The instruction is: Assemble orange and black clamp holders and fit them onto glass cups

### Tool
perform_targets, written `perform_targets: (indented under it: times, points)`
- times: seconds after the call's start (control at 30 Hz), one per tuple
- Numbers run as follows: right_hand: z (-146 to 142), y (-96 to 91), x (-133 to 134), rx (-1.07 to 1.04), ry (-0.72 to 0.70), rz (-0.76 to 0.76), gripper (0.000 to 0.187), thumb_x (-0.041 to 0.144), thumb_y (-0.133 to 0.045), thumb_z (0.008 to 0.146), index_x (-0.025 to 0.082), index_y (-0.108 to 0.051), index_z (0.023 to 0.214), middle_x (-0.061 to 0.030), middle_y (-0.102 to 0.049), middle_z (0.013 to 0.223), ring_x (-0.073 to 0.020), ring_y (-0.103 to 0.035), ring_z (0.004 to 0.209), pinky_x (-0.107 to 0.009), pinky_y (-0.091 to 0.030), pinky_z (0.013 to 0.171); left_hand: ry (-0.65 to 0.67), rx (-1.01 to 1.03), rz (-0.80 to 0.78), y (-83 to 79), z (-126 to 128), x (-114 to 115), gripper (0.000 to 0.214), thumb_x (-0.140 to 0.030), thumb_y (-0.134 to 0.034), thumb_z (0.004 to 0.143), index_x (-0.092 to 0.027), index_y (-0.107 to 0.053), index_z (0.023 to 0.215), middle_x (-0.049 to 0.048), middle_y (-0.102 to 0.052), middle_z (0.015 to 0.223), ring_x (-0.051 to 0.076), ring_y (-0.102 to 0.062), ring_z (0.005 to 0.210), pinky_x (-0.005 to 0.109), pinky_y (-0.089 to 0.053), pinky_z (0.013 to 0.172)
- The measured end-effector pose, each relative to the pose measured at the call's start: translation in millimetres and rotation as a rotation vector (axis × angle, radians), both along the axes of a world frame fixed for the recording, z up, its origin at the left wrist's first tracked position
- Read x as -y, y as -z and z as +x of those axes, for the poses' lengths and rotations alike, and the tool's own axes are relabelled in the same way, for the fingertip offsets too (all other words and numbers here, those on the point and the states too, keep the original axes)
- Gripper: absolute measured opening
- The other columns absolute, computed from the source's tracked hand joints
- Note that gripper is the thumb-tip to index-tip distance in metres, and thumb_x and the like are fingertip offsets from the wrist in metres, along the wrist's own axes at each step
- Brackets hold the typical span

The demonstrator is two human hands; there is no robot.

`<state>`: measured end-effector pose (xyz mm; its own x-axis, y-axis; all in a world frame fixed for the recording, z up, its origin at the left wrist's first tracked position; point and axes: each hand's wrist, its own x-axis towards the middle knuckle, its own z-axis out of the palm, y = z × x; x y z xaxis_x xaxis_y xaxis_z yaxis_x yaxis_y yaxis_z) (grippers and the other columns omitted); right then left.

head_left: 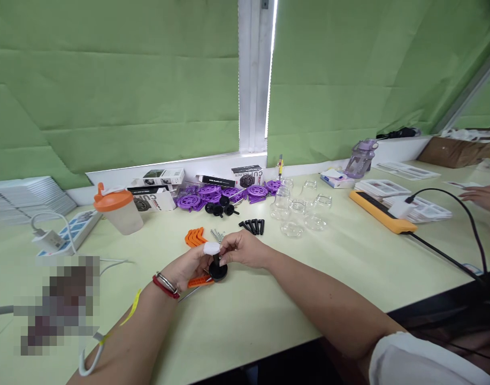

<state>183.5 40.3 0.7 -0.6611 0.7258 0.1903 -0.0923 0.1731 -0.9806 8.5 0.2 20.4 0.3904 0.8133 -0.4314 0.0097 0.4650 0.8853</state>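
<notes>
My left hand (189, 266), with a white wrap on its thumb, is closed around a black part (218, 271) that has a round base and an upright stem. My right hand (245, 248) pinches at the top of that stem; its fingertips are partly hidden. Right beside the left hand lies an orange plastic piece (200, 282), and a thin metal rod (190, 293) sticks out below it. Just beyond the hands are orange curved pieces (195, 237), metal screws or pins (216, 235) and several black handle-like pieces (253, 226).
Purple plastic parts (211, 193), black knob-like parts (224, 206) and cup holder boxes (159, 199) stand at the back. Clear glass jars (293, 219) are right of them. An orange-lidded cup (122, 214) is at left, a yellow power strip (381, 213) at right. Another person's hand (483, 197) shows far right.
</notes>
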Motion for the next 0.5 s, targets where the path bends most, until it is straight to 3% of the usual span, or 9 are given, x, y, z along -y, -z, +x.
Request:
perform_targets:
  times: [0.27,0.5]
  points:
    - [0.9,-0.3,-1.2,0.041,0.0,0.067,0.021,0.025,-0.08,0.056,0.015,-0.066,0.068,0.002,-0.063,0.068,-0.0131,-0.059,0.068,-0.028,-0.048,0.071,-0.036,0.003,-0.013,-1.3,2.0,1.0,0.033,-0.046,-0.069,0.059,-0.018,-0.058,0.075,0.0025,-0.061,0.066,0.015,-0.052,0.057,0.026,-0.037,0.053]
    - [6.3,-11.8,0.5,0.226,0.014,0.345,0.011,0.021,-0.077,0.066,0.017,-0.068,0.071,0.0015,-0.064,0.072,-0.0125,-0.059,0.071,-0.022,-0.045,0.068,-0.034,-0.028,0.001,0.5,1.4,1.1,0.034,-0.047,-0.068,0.06,-0.017,-0.061,0.073,0.0033,-0.061,0.068,0.015,-0.052,0.059,0.027,-0.039,0.055]
